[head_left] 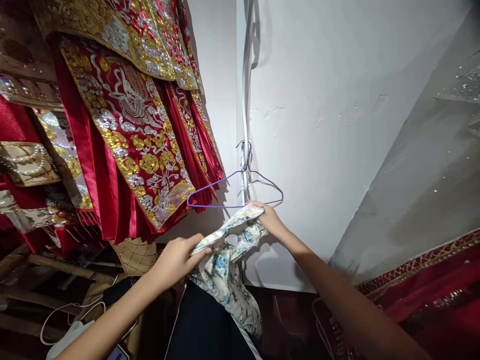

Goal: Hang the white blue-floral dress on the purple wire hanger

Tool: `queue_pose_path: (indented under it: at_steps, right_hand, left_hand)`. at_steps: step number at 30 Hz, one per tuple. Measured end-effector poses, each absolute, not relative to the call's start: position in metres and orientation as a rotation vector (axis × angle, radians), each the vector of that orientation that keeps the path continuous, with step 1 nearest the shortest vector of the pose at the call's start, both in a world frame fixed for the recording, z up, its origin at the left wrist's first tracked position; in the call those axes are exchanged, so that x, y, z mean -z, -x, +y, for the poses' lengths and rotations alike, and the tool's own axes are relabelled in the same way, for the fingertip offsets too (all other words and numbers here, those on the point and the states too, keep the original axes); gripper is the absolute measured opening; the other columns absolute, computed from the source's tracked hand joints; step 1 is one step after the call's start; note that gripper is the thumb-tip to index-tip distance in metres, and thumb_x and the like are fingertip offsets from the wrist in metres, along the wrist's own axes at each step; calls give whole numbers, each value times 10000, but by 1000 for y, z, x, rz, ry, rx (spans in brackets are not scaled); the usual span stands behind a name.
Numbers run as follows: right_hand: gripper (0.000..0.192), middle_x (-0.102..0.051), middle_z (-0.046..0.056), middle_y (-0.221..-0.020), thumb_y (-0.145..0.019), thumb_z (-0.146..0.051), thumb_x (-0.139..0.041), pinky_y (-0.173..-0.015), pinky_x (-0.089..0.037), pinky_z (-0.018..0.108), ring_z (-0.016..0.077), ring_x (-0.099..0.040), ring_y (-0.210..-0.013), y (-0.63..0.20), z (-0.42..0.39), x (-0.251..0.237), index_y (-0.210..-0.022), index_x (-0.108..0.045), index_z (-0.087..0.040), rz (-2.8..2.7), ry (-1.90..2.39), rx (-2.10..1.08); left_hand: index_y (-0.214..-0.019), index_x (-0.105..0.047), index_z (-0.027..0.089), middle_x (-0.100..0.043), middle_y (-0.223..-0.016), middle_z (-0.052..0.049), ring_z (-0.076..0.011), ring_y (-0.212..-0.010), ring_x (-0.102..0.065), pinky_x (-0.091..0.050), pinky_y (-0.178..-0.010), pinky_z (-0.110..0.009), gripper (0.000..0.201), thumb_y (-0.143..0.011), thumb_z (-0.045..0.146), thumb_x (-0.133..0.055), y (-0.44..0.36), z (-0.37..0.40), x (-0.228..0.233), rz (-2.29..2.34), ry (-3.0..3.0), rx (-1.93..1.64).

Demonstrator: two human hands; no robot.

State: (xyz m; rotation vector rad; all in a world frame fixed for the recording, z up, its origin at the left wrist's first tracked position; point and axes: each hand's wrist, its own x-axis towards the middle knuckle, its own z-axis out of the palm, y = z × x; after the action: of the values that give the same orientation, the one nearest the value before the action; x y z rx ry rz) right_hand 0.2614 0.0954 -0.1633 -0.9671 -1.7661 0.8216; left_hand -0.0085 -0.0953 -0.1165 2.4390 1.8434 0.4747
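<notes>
A white garment (228,285) with a blue and green floral print hangs bunched between my two hands. My left hand (182,256) is closed on one end of its upper edge, thumb on top. At the other end of that edge, my right hand (269,218) pinches the cloth; its fingers are partly hidden behind it. Just above the garment, a purple wire hanger (213,206) hangs by its hook from a white strip on the wall. The hanger's lower bar passes close to my right hand; I cannot tell whether they touch.
Red costumes with gold and silver embroidery (138,135) hang at the left. A white strip (245,100) runs down the wall. At lower left are a wooden frame (71,267) and a white cable (43,325). Red fabric (431,300) lies at lower right, below a grey panel (412,175).
</notes>
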Motion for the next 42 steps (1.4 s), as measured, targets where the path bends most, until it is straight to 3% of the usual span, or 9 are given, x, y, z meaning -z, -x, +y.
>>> queue_pose_path:
  at_steps: [7, 13, 20, 24, 26, 30, 35, 39, 42]
  right_hand:
    - [192, -676, 24, -695, -703, -201, -512, -586, -408, 249, 201, -612, -695, -321, 62, 137, -729, -696, -154, -1899, 1115, -645]
    - [155, -616, 2, -648, -710, -202, -507, -553, -354, 242, 168, -552, -645, -345, 37, 115, -674, -652, -161, -1875, 1226, -472]
    - [146, -604, 4, -660, -728, -231, -519, -588, -389, 242, 163, -552, -660, -344, 32, 114, -649, -621, -162, -1841, 1120, -734]
    - [149, -599, -1, -633, -745, -253, -531, -559, -362, 246, 163, -544, -639, -335, 23, 113, -633, -591, -175, -1825, 1184, -644]
    - [156, -608, -3, -628, -761, -269, -534, -549, -351, 251, 166, -546, -628, -330, 19, 114, -648, -597, -181, -1833, 1254, -580]
    - [124, -634, -4, -658, -759, -238, -523, -585, -382, 254, 174, -569, -662, -321, 12, 118, -707, -625, -188, -1890, 1229, -578]
    - [122, -654, -6, -674, -749, -205, -518, -583, -384, 255, 173, -576, -658, -325, 7, 119, -746, -640, -191, -1935, 1198, -566]
    - [138, -668, -3, -686, -753, -203, -520, -581, -386, 255, 180, -587, -671, -330, 4, 114, -767, -657, -191, -1904, 1228, -530]
    - [151, -665, -1, -677, -762, -218, -517, -577, -389, 256, 175, -581, -644, -326, 4, 113, -755, -665, -188, -1888, 1233, -551]
  left_hand:
    - [-853, -660, 228, -721, -798, -66, -246, -745, -669, -400, -666, -309, 353, -964, 475, -434, 14, -82, 125, 1883, -2572, -21]
    - [-1026, -715, 206, -623, -1354, -111, -309, -1228, -559, -428, -967, -415, 416, -985, 413, -357, 30, -41, 110, 2009, -2638, -232]
    - [-890, -689, 200, -746, -887, -79, -238, -840, -682, -488, -769, -317, 521, -976, 518, -286, 33, -22, 78, 1976, -2215, -740]
    - [-780, -648, 164, -714, -731, -63, -204, -672, -654, -484, -655, -297, 411, -907, 494, -440, 4, -28, 109, 1735, -1967, -509]
    - [-916, -668, 155, -725, -818, -60, -196, -707, -658, -495, -686, -306, 372, -873, 493, -519, -16, -32, 137, 1573, -1882, -430]
    - [-1268, -550, 205, -627, -1262, -96, -209, -1080, -606, -456, -941, -336, 501, -851, 472, -627, -69, -31, 190, 1190, -1907, -810]
    - [-867, -601, 169, -634, -863, -36, -171, -831, -573, -452, -801, -300, 341, -894, 507, -572, -112, -27, 217, 947, -1840, -707]
    - [-912, -519, 176, -622, -879, -40, -143, -802, -533, -423, -803, -288, 401, -960, 565, -435, -114, -49, 206, 839, -1589, -798]
    - [-1028, -471, 197, -589, -882, -17, -139, -820, -536, -424, -814, -283, 372, -915, 541, -557, -116, -80, 200, 737, -1484, -781]
